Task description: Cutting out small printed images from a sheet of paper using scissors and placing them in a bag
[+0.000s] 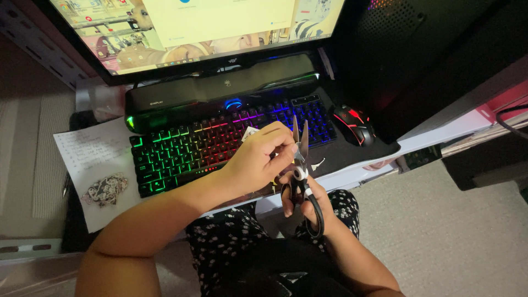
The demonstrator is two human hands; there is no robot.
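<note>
A computer monitor (187, 27) fills the upper left and top centre of the frame, its screen lit with pale windows. To its right, in the upper right, stands a dark computer tower (418, 49). Below the monitor lies a long black speaker bar (220, 91), and just under that a keyboard (220, 140) glowing in rainbow colours, green at the left through red to blue at the right. The keyboard rests on a dark mat on a white desk (440, 132). A sheet of paper (93, 165) with handwriting and a patterned drawing lies at the left centre, beside the keyboard. A black mouse with red lights (352, 124) sits right of the keyboard.

At the centre of the frame, over the front edge of the desk, the person's two hands meet. The left hand (258, 159) comes in from the lower left; its fingers are curled together, pinching a small white scrap of paper (249, 132) against the thumb. The right hand (308, 201), just below it, has its fingers threaded through the black handles of a pair of scissors (301, 165) and closed around them. The blades point upward and stand slightly apart, right beside the left fingertips. Dark floral-print trousers (220, 242) show at the bottom centre.
</note>
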